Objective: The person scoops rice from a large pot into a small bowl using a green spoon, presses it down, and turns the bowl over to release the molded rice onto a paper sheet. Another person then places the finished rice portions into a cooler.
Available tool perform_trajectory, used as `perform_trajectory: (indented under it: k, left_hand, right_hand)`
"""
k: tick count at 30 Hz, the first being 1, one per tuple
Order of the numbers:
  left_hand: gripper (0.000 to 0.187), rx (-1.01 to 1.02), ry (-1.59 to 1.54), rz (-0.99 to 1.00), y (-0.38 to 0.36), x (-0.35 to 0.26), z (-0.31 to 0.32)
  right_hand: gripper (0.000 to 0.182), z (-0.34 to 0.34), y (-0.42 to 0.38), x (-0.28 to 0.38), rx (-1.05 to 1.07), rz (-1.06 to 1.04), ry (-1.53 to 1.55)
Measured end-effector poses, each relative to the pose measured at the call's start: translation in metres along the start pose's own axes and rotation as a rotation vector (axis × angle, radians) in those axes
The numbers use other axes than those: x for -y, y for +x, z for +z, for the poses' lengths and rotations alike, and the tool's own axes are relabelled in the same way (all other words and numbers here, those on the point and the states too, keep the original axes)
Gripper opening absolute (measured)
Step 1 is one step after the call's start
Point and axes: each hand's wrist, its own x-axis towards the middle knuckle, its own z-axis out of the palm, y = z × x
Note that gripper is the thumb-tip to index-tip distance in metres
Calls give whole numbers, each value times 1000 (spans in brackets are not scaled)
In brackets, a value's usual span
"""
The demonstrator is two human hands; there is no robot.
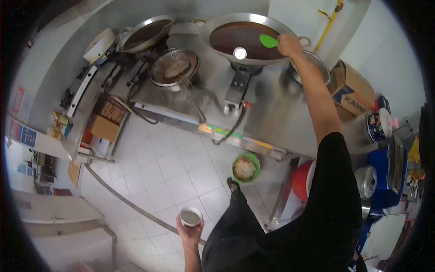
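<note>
My right hand reaches out over the right side of a large wok filled with dark brown liquid. It is closed around a green spoon, whose rounded head hangs over the liquid. Low in the view, my left hand grips a small white cup from below, held over the floor away from the counter. Something pale fills the cup's inside. A bright white round spot shows at the wok's near edge.
Left of the wok, a round strainer and a second wok stand on the steel counter. A metal pot and a cardboard box sit at right. On the floor by my foot is a green basin; a hose crosses the tiles.
</note>
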Motion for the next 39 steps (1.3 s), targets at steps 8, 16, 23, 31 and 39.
perform_trajectory:
  k: [8,16,23,31,39]
  left_hand:
    - [43,-92,7,-100,34,1,65]
    - [43,88,39,-20,40,-6,81]
    - [41,492,83,-117,33,7,115]
    - [41,872,258,-415,-55,75,76]
    - [39,954,526,-696,-175,143,-62]
  right_hand:
    - [20,78,79,21,185,-103,-206]
    - [18,37,30,13,-39,-128,-96]
    - [27,-57,-168,22,-121,-231,424]
    - [24,-104,-586,97,220,-232,370]
    - [14,-193,-844,91,33,48,148]
